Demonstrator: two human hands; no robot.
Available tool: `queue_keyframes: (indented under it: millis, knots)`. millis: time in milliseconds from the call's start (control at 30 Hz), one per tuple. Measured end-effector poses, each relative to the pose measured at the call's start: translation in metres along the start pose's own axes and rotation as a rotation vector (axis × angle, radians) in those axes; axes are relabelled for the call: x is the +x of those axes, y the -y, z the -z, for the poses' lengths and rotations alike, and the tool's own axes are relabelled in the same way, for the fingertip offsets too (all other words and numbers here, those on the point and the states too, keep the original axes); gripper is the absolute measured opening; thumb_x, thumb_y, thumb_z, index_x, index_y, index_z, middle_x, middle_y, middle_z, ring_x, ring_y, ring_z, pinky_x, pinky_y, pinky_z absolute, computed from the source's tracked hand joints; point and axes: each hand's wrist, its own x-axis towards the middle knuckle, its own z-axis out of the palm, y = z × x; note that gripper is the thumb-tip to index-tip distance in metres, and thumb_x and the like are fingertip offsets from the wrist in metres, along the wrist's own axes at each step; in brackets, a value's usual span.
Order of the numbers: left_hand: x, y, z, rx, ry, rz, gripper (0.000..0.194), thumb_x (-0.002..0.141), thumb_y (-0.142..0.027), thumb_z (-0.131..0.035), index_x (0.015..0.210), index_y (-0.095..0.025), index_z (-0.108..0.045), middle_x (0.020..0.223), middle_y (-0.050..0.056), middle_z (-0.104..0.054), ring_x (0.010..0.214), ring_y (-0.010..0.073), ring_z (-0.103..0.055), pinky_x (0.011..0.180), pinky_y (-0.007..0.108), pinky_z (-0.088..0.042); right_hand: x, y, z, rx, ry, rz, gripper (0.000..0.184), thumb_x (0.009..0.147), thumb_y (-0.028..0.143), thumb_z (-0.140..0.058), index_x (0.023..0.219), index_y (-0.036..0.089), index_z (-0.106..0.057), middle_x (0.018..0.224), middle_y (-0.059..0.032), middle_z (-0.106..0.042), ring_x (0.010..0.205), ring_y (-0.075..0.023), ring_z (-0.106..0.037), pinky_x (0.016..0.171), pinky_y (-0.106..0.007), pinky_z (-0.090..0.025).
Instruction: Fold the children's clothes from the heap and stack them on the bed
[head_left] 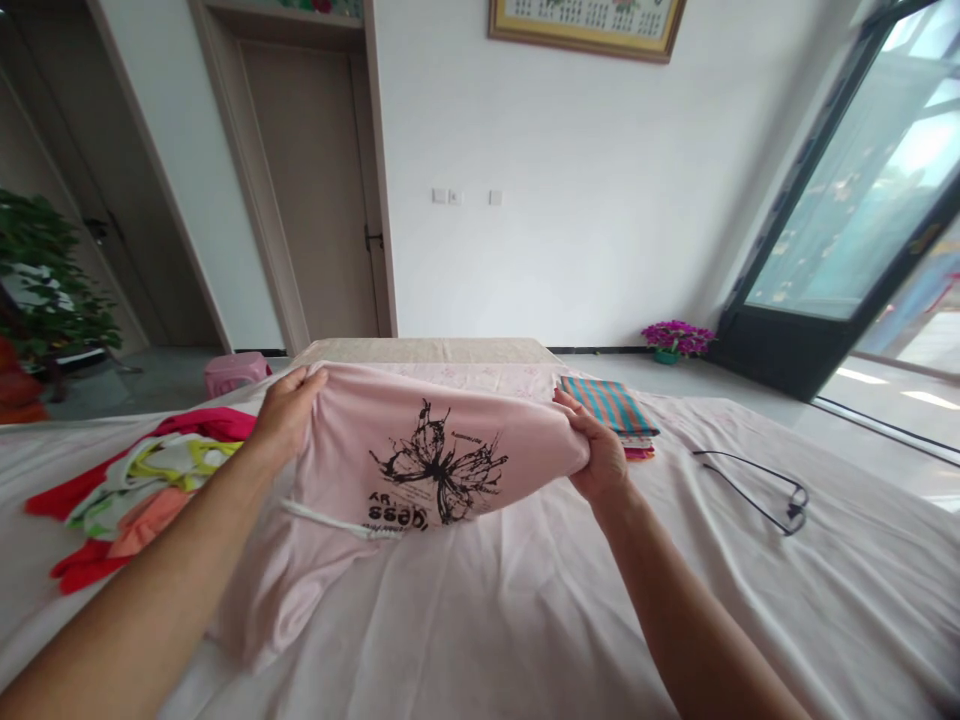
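A pale pink T-shirt [420,440] with a black butterfly print and upside-down lettering is held up over the white bed sheet [525,610]. My left hand [289,410] grips its left edge with the fingers closed over the fabric. My right hand [596,450] pinches its right edge. The shirt's lower part trails on the sheet toward me, with a white neckline band showing under the print.
A heap of red, yellow and orange clothes [127,490] lies at the left. Folded striped cloths [611,410] are stacked behind my right hand. A black hanger [757,490] lies on the sheet at the right. Beyond are a door, a pink stool [234,372] and a glass door.
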Motion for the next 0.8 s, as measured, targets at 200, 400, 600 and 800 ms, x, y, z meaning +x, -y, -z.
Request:
queue_keyframes:
  millis: [200, 400, 600, 800]
  knots:
    - [-0.052, -0.014, -0.037, -0.184, 0.448, 0.112, 0.053, 0.079, -0.054, -0.067, 0.113, -0.014, -0.065, 0.096, 0.005, -0.073, 0.089, 0.0206, -0.066, 0.086, 0.032, -0.050, -0.004, -0.010, 0.006, -1.116, 0.073, 0.230, 0.045, 0.077, 0.036, -0.069, 0.120, 0.024, -0.067, 0.130, -0.0110, -0.060, 0.116, -0.0311, -0.057, 0.097, -0.045, -0.046]
    - [-0.109, -0.021, -0.071, 0.050, 0.790, -0.016, 0.041, 0.091, -0.048, -0.052, 0.113, -0.019, -0.069, 0.103, 0.003, -0.072, 0.101, 0.0209, -0.064, 0.093, 0.029, -0.047, -0.013, -0.057, -0.053, -1.021, 0.610, 0.343, 0.094, 0.064, 0.036, -0.084, 0.148, 0.024, -0.041, 0.145, -0.0123, -0.050, 0.131, -0.0307, -0.046, 0.108, -0.046, -0.038]
    - [-0.119, -0.008, -0.047, 0.173, 0.774, -0.005, 0.057, 0.084, -0.048, -0.062, 0.134, -0.021, -0.055, 0.122, 0.006, -0.067, 0.111, 0.0221, -0.062, 0.095, 0.029, -0.047, -0.018, -0.082, -0.086, -0.505, 0.726, -0.099, 0.033, 0.082, 0.047, -0.065, 0.096, 0.017, -0.068, 0.079, 0.0007, -0.066, 0.070, -0.0155, -0.060, 0.061, -0.025, -0.048]
    - [-0.117, 0.016, 0.005, 0.678, 0.790, 0.041, 0.043, 0.071, -0.046, -0.071, 0.105, -0.021, -0.069, 0.094, 0.002, -0.074, 0.088, 0.0237, -0.067, 0.078, 0.029, -0.049, 0.000, -0.035, -0.080, -0.266, 0.161, 0.134, 0.030, 0.079, 0.049, -0.065, 0.079, 0.019, -0.060, 0.063, 0.0040, -0.056, 0.055, -0.0104, -0.046, 0.050, -0.020, -0.035]
